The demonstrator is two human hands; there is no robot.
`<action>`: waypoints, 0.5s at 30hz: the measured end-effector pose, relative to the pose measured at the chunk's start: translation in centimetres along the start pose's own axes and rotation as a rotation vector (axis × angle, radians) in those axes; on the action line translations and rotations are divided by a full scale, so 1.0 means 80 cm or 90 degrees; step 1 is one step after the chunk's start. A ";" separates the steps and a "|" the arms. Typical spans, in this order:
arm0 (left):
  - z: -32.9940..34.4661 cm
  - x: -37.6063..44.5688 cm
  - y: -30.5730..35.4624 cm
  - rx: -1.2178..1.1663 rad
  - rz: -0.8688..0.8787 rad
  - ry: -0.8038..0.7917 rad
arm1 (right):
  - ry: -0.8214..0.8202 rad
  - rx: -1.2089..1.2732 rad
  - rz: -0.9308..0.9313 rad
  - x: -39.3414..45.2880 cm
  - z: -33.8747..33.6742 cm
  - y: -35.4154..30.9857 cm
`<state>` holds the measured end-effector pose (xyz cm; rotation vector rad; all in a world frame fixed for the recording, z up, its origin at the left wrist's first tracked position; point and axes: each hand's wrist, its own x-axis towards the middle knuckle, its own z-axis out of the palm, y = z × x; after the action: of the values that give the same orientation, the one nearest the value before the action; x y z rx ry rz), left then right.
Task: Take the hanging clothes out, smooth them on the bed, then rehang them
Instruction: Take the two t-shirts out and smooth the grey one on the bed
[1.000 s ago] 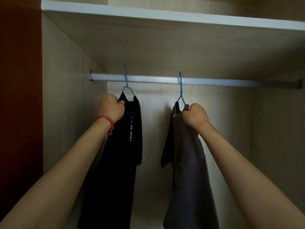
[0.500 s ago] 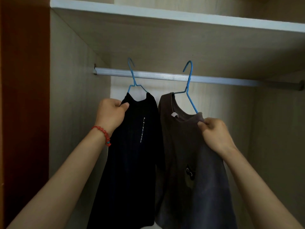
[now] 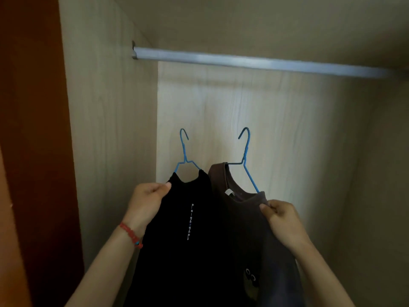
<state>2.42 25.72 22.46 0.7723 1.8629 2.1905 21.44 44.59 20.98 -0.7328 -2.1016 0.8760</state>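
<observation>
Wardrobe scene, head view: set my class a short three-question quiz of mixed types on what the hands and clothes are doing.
1. True or false: both blue hangers are hooked on the metal rail.
2. Which hand holds the black shirt? A) left hand B) right hand
3. Fill in: the right hand grips the ____ shirt at its shoulder.

Key: 1 false, both hang free below the rail; 2 A; 3 brown.
</observation>
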 end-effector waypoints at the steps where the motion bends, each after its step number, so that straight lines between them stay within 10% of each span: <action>1: -0.001 -0.004 -0.009 0.015 -0.004 0.001 | -0.010 0.007 0.006 -0.001 0.009 0.006; 15: 0.016 -0.149 -0.045 0.158 0.013 0.204 | -0.150 0.147 -0.103 -0.016 0.016 0.068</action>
<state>12.51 22.30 15.80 0.4990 2.3223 2.2289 22.33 46.53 15.69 -0.3485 -2.1778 1.1352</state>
